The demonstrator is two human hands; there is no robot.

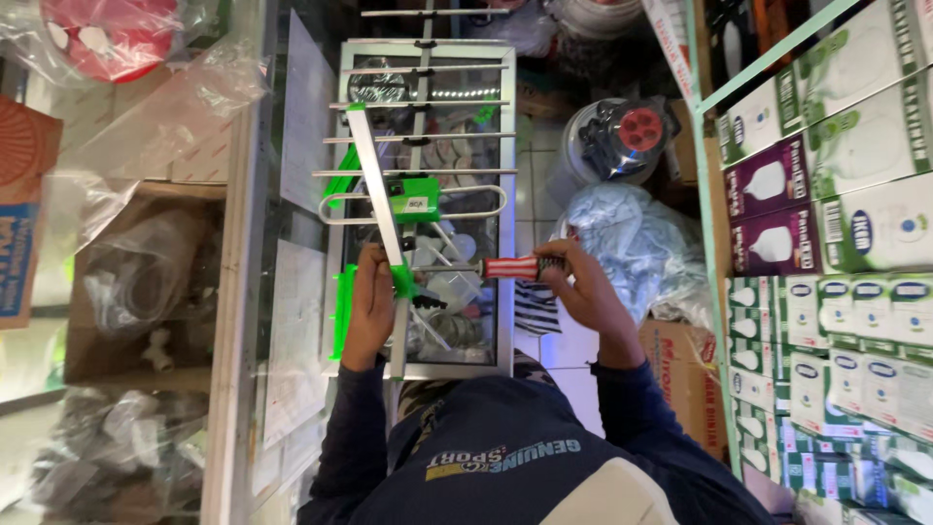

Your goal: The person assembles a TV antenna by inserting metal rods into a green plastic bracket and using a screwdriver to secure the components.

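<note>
**Antenna steadied, screwdriver at the clamp**

Ahead of both my hands lies the long aluminium rod antenna with green plastic fittings (394, 185), resting on a glass-topped display case (505, 194). I judge it light but springy, its thin cross rods easily bent, so the stiff central boom is the place to grip. My left hand (372, 297) is closed around that boom at a green clamp. My right hand (581, 287) is wrapped around the red-and-white striped screwdriver (510, 267), tip pointing toward the clamp.
</note>
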